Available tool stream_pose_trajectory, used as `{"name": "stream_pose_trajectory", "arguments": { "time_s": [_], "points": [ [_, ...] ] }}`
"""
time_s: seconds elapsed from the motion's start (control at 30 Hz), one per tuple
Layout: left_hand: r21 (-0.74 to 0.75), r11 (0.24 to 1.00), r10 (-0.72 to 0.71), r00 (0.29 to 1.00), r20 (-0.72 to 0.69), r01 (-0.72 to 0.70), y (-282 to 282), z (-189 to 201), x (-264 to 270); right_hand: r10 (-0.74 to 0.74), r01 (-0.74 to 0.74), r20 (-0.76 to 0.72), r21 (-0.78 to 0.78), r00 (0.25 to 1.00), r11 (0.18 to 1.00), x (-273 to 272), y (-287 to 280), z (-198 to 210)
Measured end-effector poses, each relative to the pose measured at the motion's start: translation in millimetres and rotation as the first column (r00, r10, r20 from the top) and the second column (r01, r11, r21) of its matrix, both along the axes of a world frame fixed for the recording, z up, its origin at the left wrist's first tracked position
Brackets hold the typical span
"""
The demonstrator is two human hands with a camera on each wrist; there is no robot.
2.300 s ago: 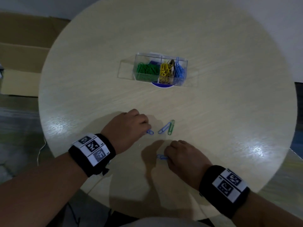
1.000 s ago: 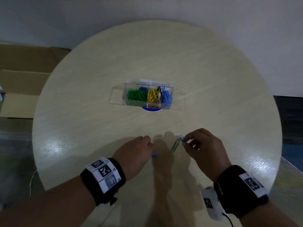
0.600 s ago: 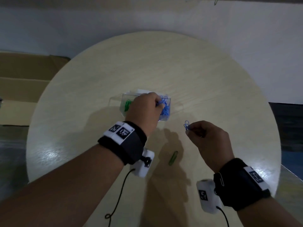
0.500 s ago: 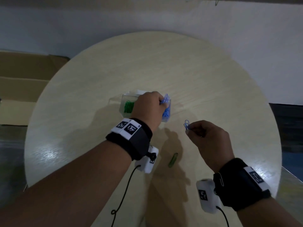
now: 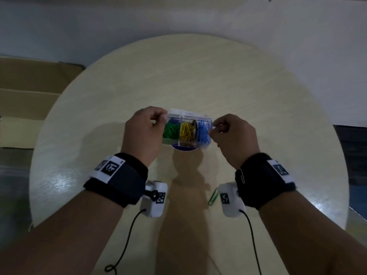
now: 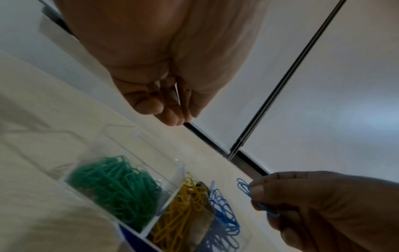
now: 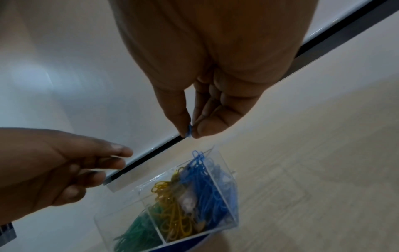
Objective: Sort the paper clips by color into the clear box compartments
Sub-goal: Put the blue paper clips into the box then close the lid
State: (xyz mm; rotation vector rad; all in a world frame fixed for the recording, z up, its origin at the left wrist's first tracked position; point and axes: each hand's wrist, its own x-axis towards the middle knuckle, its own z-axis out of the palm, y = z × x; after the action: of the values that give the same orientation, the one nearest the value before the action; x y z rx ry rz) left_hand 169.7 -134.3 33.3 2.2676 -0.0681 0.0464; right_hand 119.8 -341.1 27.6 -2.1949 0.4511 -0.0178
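At the centre of the head view, the clear box (image 5: 187,133) sits on the round bench (image 5: 198,76), its 3 compartments holding green paper clips (image 5: 170,131) at left, yellow paper clips (image 5: 186,131) in the middle and blue paper clips (image 5: 203,132) at right. The right hand (image 5: 231,135) hovers just beside the box's right end, thumb and forefinger pinching 2 blue clips (image 6: 245,187) above the blue compartment. The left hand (image 5: 144,132) is at the box's left end, fingers loosely curled, holding nothing. A lone green clip (image 5: 213,196) lies on the bench lower right of centre, near the right wrist.
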Motion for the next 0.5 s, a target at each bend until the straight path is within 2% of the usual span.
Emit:
{"name": "stream_pose_trajectory", "arguments": {
  "time_s": [0.1, 0.17, 0.23, 0.27, 0.3, 0.37, 0.43, 0.5],
  "points": [
    [-0.01, 1.0, 0.029, 1.0, -0.012, -0.029, 13.1, -4.0, -1.8, 0.006, -0.007, -0.009, -0.099, 1.0, 0.995, 8.6, 2.7, -3.8],
    [-0.015, 0.999, 0.038, 0.999, -0.01, -0.038, 21.4, -5.6, -3.2, 0.014, 0.0, 0.079, -0.185, 0.997, 0.983, 6.5, 1.1, -4.3],
    [0.007, 0.999, 0.036, 0.999, -0.004, -0.036, 28.9, -7.3, -4.6, 0.145, -0.104, 0.131, -0.276, 0.981, 0.955, 2.5, 2.5, -5.6],
    [0.03, 0.999, 0.022, 1.0, 0.003, -0.022, 32.0, -8.8, -5.0, 0.236, -0.183, 0.113, -0.356, 0.965, 0.916, 1.2, 4.5, -8.6],
    [0.057, 0.998, -0.006, 1.0, 0.01, 0.006, 34.3, -10.9, -5.1, 0.309, -0.248, 0.073, -0.437, 0.948, 0.865, 0.4, 6.4, -11.5],
    [0.121, 0.987, -0.108, 0.994, 0.011, 0.106, 37.9, -17.1, -4.9, 0.357, -0.296, 0.013, -0.531, 0.934, 0.794, -0.1, 9.1, -17.6],
    [0.257, 0.944, -0.214, 0.977, -0.003, 0.207, 40.0, -23.5, -5.5, 0.343, -0.275, 0.022, -0.554, 0.939, 0.786, -1.8, 9.4, -20.4],
    [0.374, 0.895, -0.258, 0.966, -0.009, 0.243, 40.9, -27.2, -7.3, 0.333, -0.246, 0.054, -0.567, 0.941, 0.786, -4.8, 10.6, -23.8]
  ]
}}
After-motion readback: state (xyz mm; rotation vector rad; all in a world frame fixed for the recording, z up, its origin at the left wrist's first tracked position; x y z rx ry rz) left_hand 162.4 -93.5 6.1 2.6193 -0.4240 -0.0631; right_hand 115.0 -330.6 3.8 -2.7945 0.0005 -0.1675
